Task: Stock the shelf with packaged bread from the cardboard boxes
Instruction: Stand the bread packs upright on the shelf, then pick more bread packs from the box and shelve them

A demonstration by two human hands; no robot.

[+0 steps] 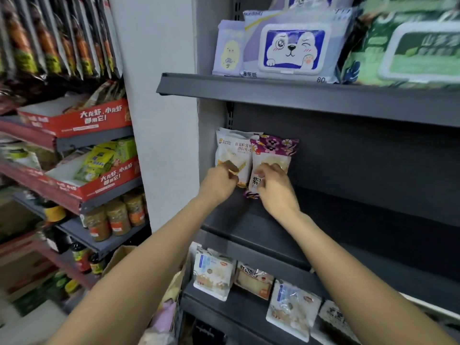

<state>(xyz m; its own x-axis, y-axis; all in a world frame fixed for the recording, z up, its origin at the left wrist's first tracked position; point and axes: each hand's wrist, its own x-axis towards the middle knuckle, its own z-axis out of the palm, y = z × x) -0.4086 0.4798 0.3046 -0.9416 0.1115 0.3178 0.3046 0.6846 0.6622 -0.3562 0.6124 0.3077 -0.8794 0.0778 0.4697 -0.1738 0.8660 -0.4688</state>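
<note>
While both arms reach up to the dark middle shelf (348,210), two bread packs stand upright side by side at its far left end, against the back panel. Left hand (220,184) has fingers curled on the lower front of the white bread pack (230,151), pinching it w/ the thumb. Right hand (275,188) pinches the lower part of the purple flowered bread pack (272,155), fingers bent round its front. Packs touch each other; purple one sits just right of the white. Shelf below (239,305) holds more bread packs (212,272), leaning back in a row. Top shelf carries a wet-wipes pack w/ a cartoon dog (293,49). Cardboard box (119,257) edge shows btwn the arms, lower left; contents can't be made out.
</note>
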